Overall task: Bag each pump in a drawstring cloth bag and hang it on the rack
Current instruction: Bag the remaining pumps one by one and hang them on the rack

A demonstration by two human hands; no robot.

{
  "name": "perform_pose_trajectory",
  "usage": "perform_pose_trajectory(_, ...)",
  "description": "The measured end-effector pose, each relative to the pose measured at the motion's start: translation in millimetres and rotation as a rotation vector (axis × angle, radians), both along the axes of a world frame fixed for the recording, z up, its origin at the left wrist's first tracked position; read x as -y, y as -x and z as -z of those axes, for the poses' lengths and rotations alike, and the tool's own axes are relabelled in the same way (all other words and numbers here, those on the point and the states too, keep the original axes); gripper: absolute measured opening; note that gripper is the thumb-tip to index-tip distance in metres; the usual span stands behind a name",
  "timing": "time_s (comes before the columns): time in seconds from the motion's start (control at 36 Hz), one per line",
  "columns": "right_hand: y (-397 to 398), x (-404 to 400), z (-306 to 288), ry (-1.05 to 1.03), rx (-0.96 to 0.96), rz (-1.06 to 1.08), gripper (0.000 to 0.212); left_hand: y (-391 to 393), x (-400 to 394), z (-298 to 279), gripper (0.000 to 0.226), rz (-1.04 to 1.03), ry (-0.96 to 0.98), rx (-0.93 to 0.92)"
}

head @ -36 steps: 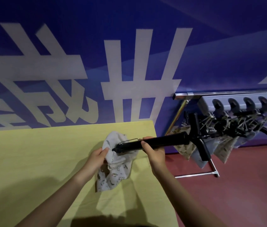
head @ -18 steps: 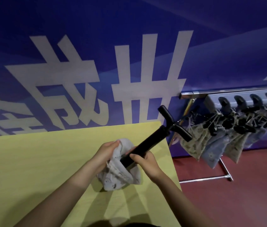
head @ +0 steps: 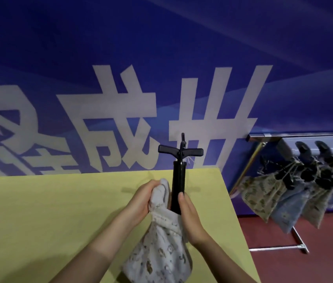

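A black hand pump [head: 179, 180] with a T-handle stands upright, its lower end inside a white patterned drawstring cloth bag [head: 161, 254]. My left hand [head: 143, 199] grips the bunched rim of the bag on the pump's left. My right hand [head: 190, 219] is closed on the pump's barrel and the bag's other side. The bag hangs over the yellow table [head: 39, 211]. At the right, a grey hook rack [head: 314, 144] on a metal stand carries several bagged pumps [head: 263, 195].
A blue wall banner [head: 161, 58] with large white characters runs right behind the table. The rack's metal stand [head: 278, 248] rests on the red floor [head: 325, 262] to the right of the table's edge.
The pump swung from lying level to upright and slid deeper into the bag. Both hands drew together around the bag's mouth, and the bag lifted off the table.
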State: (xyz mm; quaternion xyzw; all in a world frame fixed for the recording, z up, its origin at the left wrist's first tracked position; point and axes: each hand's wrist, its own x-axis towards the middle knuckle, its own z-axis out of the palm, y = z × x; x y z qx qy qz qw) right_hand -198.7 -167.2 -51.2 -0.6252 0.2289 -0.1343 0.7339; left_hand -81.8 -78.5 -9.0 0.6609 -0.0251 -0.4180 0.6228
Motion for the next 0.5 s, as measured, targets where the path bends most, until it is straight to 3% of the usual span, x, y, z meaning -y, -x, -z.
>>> perform_pose_trajectory(0.17,-7.0,-4.3,-4.6,0.059,-0.023,-0.069,0.046,-4.3,6.0,-17.1,0.048,-0.035,0.172,0.142)
perform_pose_trajectory(0.28,-11.3,-7.7,-7.6,0.172,-0.041,-0.187,0.05,-4.4,7.7,-24.6,0.058,-0.137,0.168,0.229)
perform_pose_trajectory(0.39,-14.9,-0.7,-9.9,0.278,-0.063,-0.194,0.035,-11.0,3.0,-28.0,0.033,-0.168,0.182,0.314)
perform_pose_trajectory(0.5,-11.1,2.9,-8.4,0.534,-0.009,-0.145,0.025,-14.1,1.7,-28.6,0.035,-0.193,0.152,0.38)
